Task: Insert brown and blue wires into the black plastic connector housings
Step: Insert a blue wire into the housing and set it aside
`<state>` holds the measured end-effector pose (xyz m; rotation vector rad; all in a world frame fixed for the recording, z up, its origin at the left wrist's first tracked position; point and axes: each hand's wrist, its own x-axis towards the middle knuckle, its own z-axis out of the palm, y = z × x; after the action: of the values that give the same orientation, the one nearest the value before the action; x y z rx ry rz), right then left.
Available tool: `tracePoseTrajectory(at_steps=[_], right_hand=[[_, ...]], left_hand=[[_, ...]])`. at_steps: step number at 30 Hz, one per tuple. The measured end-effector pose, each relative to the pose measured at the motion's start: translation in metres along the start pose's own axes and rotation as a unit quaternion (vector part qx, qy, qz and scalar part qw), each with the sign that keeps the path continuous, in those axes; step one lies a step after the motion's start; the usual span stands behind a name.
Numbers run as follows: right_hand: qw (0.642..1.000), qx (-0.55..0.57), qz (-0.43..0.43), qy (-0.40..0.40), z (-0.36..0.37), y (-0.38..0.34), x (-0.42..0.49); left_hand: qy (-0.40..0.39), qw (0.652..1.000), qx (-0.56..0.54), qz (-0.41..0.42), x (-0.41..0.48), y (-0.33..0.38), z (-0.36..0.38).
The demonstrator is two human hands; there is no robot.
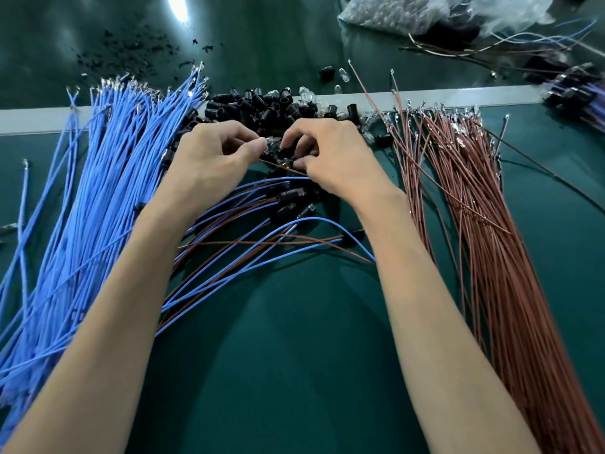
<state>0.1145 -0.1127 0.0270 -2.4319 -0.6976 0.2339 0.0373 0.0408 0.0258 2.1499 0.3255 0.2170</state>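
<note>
A thick bundle of blue wires [98, 198] fans out on the left of the green table, and a bundle of brown wires [484, 224] lies on the right. Between them at the back sits a heap of black connector housings [262, 104]. My left hand [209, 158] and my right hand [330, 155] meet just in front of that heap, fingers curled. Both pinch a small black housing [275, 149] with a clear part. A brown wire [281, 168] runs from it under my right hand. Finished housings with blue and brown wires [248, 231] lie between my forearms.
A grey strip [458, 98] crosses the table behind the heap. Small clear bulbs [343, 75] lie beyond it. A clear plastic bag of parts [425, 14] sits at the back right, with loose wires and wired housings [576, 93] near the right edge. Black scraps [131, 50] dot the back left.
</note>
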Motion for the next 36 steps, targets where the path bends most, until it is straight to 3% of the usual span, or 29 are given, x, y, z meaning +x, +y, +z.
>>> tracePoseTrajectory(at_steps=[13,20,27,30,33,36], right_hand=[[0.997,-0.078,-0.004,0.006,-0.001,0.0,0.003],[1.0,-0.03,-0.005,0.006,-0.005,0.001,-0.002],[0.992,-0.117,0.013,0.038,0.004,-0.007,0.0],[0.998,0.041,-0.003,0.052,-0.008,0.0,0.001],[0.973,0.223,-0.039,0.045,-0.015,0.003,-0.004],[0.941,0.336,-0.033,0.017,-0.011,0.002,-0.007]], left_hand=[[0.004,1.0,0.01,-0.006,-0.001,0.003,0.006],[-0.001,0.997,-0.07,-0.021,-0.003,0.007,0.006],[-0.003,0.992,-0.126,-0.016,-0.004,0.01,0.006],[0.011,0.993,-0.115,-0.004,-0.003,0.009,0.006],[0.019,0.993,-0.117,-0.001,-0.002,0.008,0.005],[0.017,0.992,-0.129,0.003,-0.003,0.008,0.004]])
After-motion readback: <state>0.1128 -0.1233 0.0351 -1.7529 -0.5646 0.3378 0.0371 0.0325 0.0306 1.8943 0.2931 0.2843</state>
